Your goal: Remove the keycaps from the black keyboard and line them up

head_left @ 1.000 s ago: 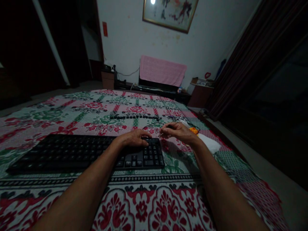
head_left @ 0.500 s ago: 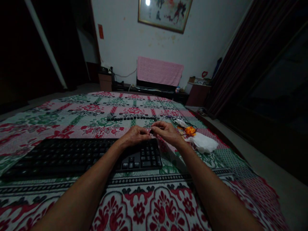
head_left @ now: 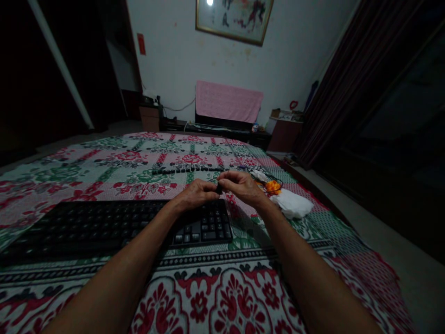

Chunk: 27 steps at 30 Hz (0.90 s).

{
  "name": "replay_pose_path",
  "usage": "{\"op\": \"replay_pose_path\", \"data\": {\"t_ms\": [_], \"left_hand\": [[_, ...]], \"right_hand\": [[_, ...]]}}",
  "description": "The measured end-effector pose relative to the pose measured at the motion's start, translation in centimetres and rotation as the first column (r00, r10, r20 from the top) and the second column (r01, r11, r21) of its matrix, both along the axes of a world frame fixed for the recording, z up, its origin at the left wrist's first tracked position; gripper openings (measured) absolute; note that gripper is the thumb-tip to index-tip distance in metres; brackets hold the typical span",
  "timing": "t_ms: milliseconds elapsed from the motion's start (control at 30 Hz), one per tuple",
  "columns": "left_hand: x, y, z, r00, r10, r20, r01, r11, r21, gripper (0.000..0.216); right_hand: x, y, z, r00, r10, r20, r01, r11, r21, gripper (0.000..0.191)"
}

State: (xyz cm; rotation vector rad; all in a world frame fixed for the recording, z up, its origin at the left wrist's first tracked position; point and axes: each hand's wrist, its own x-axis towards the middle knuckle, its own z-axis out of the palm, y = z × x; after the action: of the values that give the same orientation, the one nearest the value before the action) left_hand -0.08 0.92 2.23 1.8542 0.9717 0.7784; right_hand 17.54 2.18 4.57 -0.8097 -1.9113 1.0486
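Over the upper right corner of the black keyboard (head_left: 100, 225), the fingertips of my two hands meet. My left hand (head_left: 195, 194) is closed, its thumb and fingers pinching a small black keycap (head_left: 219, 189). From the other side my right hand (head_left: 242, 186) pinches the same piece, also closed. Most of the keycap is hidden by the fingers. Beyond the hands, a row of loose black keycaps (head_left: 179, 170) lies on the patterned bedspread (head_left: 200, 306). My left forearm crosses above the keyboard and covers part of its keys.
Right of my right hand lie a crumpled white plastic bag (head_left: 294, 204), an orange bundle (head_left: 273, 187) and a dark cable. The bed's edge runs down the right side. A pink cloth (head_left: 228, 101) covers a screen by the far wall.
The view has shifted slightly. Both hands stay together at the keyboard's corner, and the keycap between the fingertips shows a little more, turned slightly.
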Motion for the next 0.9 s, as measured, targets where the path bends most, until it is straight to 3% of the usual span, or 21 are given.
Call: {"op": "replay_pose_path", "data": {"t_ms": [433, 533, 667, 900], "left_hand": [[0.4, 0.8, -1.6, 0.996, 0.059, -0.074, -0.050, 0.993, 0.110, 0.022], [0.3, 0.7, -1.1, 0.997, 0.020, -0.076, -0.016, 0.998, 0.055, 0.020], [0.3, 0.1, -0.3, 0.993, -0.120, -0.011, 0.119, 0.992, -0.045, 0.017], [0.3, -0.2, 0.6, 0.986, -0.167, -0.009, 0.162, 0.970, -0.182, 0.027]], "right_hand": [[0.3, 0.4, -0.9, 0.999, 0.021, 0.025, -0.020, 1.000, -0.021, 0.021], [0.3, 0.3, -0.7, 0.999, 0.029, 0.033, -0.028, 0.999, -0.034, 0.020], [0.8, 0.4, -0.5, 0.993, 0.092, 0.069, -0.086, 0.993, -0.082, 0.021], [1.6, 0.7, -0.2, 0.975, 0.148, 0.167, -0.141, 0.989, -0.053, 0.022]]}}
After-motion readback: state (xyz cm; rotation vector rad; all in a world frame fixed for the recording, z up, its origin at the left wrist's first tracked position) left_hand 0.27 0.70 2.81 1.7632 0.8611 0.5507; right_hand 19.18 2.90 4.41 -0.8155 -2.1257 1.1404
